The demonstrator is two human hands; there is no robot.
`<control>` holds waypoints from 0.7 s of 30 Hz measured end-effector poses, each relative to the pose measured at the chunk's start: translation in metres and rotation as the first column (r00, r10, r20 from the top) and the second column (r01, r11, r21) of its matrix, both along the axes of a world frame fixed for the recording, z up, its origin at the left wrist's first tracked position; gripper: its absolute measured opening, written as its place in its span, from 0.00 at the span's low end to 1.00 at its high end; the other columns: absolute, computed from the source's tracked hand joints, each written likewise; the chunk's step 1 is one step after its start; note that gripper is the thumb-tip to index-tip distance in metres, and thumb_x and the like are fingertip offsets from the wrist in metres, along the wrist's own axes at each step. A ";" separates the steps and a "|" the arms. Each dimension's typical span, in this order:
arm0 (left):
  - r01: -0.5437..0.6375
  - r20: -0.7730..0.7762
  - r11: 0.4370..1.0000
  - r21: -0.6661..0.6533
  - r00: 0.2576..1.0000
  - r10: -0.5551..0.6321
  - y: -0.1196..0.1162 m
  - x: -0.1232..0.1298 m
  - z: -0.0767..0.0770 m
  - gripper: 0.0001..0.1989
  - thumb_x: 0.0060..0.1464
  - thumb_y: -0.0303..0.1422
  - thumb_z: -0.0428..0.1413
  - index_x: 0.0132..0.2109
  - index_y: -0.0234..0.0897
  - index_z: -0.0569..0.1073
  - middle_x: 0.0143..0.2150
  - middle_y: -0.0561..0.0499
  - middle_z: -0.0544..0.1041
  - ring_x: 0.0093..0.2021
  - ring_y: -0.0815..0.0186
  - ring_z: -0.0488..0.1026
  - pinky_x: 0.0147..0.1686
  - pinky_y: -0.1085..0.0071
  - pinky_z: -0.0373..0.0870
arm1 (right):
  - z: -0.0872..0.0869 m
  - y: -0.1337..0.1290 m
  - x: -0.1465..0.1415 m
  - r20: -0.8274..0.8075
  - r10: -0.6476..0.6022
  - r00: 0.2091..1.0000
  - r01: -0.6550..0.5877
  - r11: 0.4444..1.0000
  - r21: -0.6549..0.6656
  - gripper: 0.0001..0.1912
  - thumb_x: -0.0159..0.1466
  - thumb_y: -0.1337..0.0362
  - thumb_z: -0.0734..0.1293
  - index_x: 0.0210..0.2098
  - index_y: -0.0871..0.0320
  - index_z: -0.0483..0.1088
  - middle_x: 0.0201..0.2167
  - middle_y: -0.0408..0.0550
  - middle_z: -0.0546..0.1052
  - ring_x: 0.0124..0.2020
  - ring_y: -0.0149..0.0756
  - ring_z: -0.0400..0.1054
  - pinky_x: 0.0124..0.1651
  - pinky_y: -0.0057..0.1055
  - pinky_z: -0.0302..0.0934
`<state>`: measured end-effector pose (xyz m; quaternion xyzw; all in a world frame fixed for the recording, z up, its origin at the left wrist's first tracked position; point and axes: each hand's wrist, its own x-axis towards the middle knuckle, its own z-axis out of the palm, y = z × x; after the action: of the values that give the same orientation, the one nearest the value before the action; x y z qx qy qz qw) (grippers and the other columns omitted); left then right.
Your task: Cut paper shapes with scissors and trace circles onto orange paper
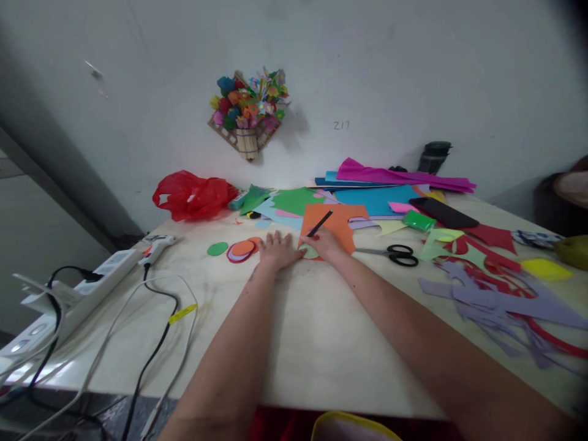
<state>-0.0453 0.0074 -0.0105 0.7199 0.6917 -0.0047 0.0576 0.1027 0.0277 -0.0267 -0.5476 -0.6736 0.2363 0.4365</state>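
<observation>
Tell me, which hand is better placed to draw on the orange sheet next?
Probably the right hand: it grips the black pen or pencil over the orange sheet. The left hand holds none, resting at the sheet's left edge.

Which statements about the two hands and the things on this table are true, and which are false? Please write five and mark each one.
1. The right hand holds a dark writing tool over the orange sheet. True.
2. The scissors lie left of the orange sheet. False: they lie to its right.
3. The left hand grips the dark writing tool. False: it rests with fingers spread.
4. A green circle lies left of some overlapping circles. True.
5. The red plastic bag hangs high on the wall. False: it lies on the table.
</observation>
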 end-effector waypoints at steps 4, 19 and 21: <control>-0.007 0.005 1.000 -0.010 1.000 0.007 0.000 0.000 0.001 0.46 0.42 0.64 0.37 0.65 0.47 0.46 0.67 0.47 0.38 0.65 0.48 0.33 0.57 0.44 0.33 | 0.000 -0.001 0.001 -0.026 -0.019 0.999 0.019 1.000 -0.012 0.09 0.51 0.59 0.69 0.26 0.59 0.71 0.31 0.48 0.75 0.34 0.33 0.69 0.38 0.28 0.61; -0.006 -0.001 1.000 -0.010 1.000 0.006 0.001 -0.001 -0.002 0.46 0.41 0.65 0.36 0.64 0.48 0.47 0.67 0.48 0.38 0.65 0.48 0.33 0.57 0.43 0.33 | 0.005 -0.002 0.003 0.032 -0.013 0.999 0.013 1.000 0.009 0.08 0.52 0.62 0.67 0.20 0.59 0.70 0.25 0.47 0.75 0.30 0.34 0.69 0.33 0.27 0.60; -0.003 0.003 1.000 -0.012 1.000 0.003 0.001 -0.001 -0.001 0.46 0.41 0.65 0.36 0.65 0.48 0.47 0.67 0.48 0.37 0.65 0.48 0.33 0.57 0.43 0.33 | 0.006 -0.003 0.003 0.048 -0.018 0.999 0.018 1.000 0.001 0.08 0.52 0.62 0.67 0.20 0.59 0.70 0.25 0.47 0.76 0.30 0.34 0.69 0.34 0.27 0.60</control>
<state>-0.0465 0.0085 -0.0117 0.7185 0.6926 -0.0074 0.0631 0.1058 0.0251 -0.0204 -0.5591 -0.6790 0.2189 0.4224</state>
